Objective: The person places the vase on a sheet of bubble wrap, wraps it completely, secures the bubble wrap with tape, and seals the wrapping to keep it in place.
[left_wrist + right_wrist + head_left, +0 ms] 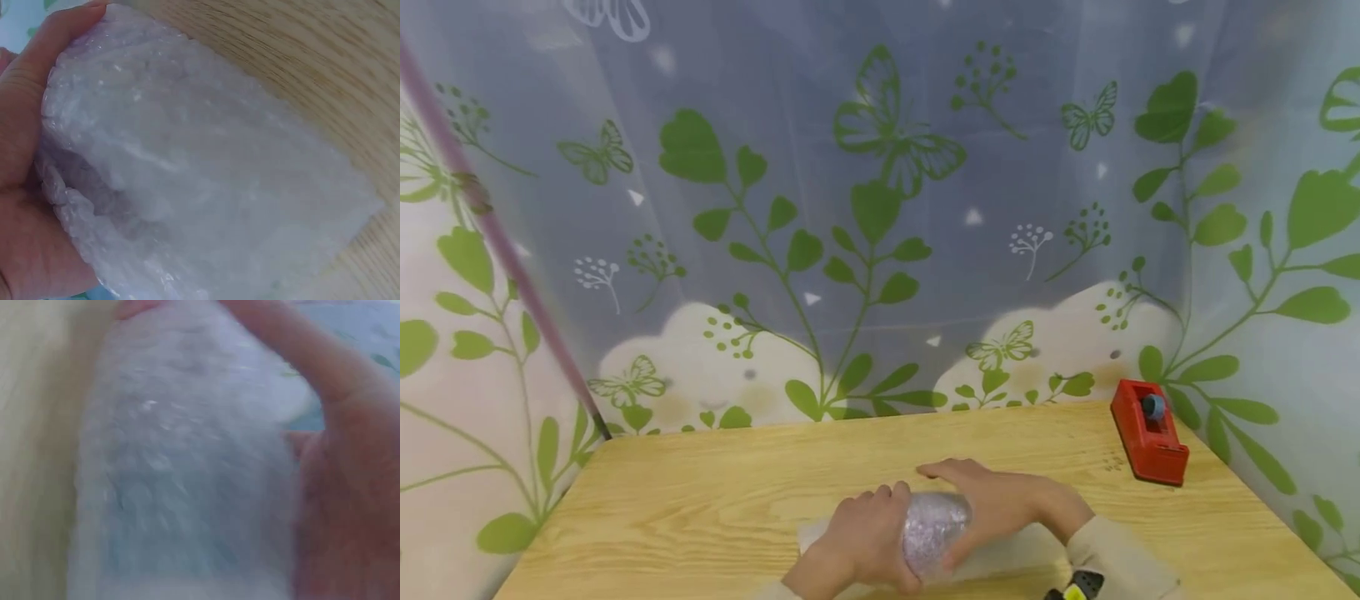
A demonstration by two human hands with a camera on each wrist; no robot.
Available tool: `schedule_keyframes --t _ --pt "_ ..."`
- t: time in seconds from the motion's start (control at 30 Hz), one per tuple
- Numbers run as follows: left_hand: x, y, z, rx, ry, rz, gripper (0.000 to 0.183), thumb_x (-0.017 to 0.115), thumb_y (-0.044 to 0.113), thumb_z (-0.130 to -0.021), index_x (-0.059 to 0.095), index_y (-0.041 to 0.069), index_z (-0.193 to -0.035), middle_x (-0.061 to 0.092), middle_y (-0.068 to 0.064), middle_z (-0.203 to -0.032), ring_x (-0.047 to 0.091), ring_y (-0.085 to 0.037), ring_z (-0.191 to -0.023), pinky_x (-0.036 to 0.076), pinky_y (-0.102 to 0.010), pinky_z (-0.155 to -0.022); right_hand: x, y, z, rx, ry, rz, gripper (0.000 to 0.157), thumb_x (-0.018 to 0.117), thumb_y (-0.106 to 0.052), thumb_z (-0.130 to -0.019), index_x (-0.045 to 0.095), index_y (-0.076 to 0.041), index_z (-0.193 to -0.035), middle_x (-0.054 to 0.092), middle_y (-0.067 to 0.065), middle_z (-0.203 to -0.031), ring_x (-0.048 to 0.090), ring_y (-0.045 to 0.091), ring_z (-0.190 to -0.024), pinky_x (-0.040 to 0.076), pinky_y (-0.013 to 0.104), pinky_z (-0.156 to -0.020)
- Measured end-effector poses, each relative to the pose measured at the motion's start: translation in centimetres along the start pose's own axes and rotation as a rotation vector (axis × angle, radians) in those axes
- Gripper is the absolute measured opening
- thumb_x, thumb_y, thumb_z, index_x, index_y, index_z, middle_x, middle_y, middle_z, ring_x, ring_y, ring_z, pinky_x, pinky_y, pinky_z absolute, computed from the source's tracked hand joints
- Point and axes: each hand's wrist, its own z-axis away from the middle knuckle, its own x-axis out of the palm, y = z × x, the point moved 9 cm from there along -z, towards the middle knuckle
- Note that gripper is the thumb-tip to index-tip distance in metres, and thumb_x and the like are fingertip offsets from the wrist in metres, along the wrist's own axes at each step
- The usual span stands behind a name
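A bundle of clear bubble wrap (934, 529) lies low in the middle of the wooden table, between both hands. From the left side, my left hand (868, 533) grips it, fingers over the top and thumb at the near side. My right hand (1000, 504) spans it from the right, thumb at the near side and fingers reaching past its far side. In the left wrist view, the wrap (206, 156) is crinkled near the palm and flatter toward its far corner. Motion blurs the wrap (187, 462) in the right wrist view, and what it encloses is hidden.
A red tape dispenser (1150, 433) stands at the table's back right corner. The wooden table (715, 475) ends at a patterned curtain (880, 250) behind, with more curtain on both sides. A pinkish pole (512, 250) slants down to the back left corner.
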Motion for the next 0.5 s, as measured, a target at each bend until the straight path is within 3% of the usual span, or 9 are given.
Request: schedule_keyframes --t 0.13,0.3,0.4,0.5 --pt "0.4 -0.1 -0.3 -0.056 -0.045 0.011 0.079 0.084 0.055 -0.051 0.049 0.012 -0.106 0.05 0.001 -0.08 0.052 -0.016 -0.066 0.045 -0.031 -0.054 -5.4 1.8 4.0 0.017 0.225 0.012 0.07 0.061 -0.047 -0.089 0.037 -0.012 -0.145 0.042 0.009 -0.142 0.035 0.035 -0.131 0.032 0.059 -0.1" --pt "0.3 -0.4 0.0 -0.066 -0.07 0.026 0.077 0.085 0.055 -0.052 0.048 0.012 -0.106 0.05 0.001 -0.08 0.051 -0.016 -0.069 0.044 -0.032 -0.056 -11.8 6.7 9.6 0.109 0.474 0.058 0.049 0.052 -0.036 -0.098 0.049 -0.004 -0.134 0.054 0.017 -0.128 0.053 0.037 -0.113 0.046 0.053 -0.087" --pt "0.3 -0.7 0.1 -0.062 -0.067 0.036 0.077 0.085 0.054 -0.052 0.047 0.012 -0.106 0.049 0.002 -0.081 0.051 -0.015 -0.07 0.044 -0.032 -0.057 -14.2 10.5 12.7 0.2 0.601 0.09 0.046 0.05 -0.034 -0.099 0.053 0.0 -0.129 0.06 0.019 -0.116 0.061 0.033 -0.098 0.052 0.044 -0.072" --pt "0.3 -0.8 0.2 -0.058 -0.067 0.04 0.077 0.085 0.054 -0.052 0.047 0.013 -0.105 0.049 0.002 -0.081 0.051 -0.015 -0.07 0.044 -0.032 -0.058 -15.1 14.3 15.5 0.321 0.682 0.097 0.049 0.046 -0.036 -0.101 0.053 0.005 -0.127 0.063 0.021 -0.107 0.062 0.032 -0.087 0.05 0.039 -0.063"
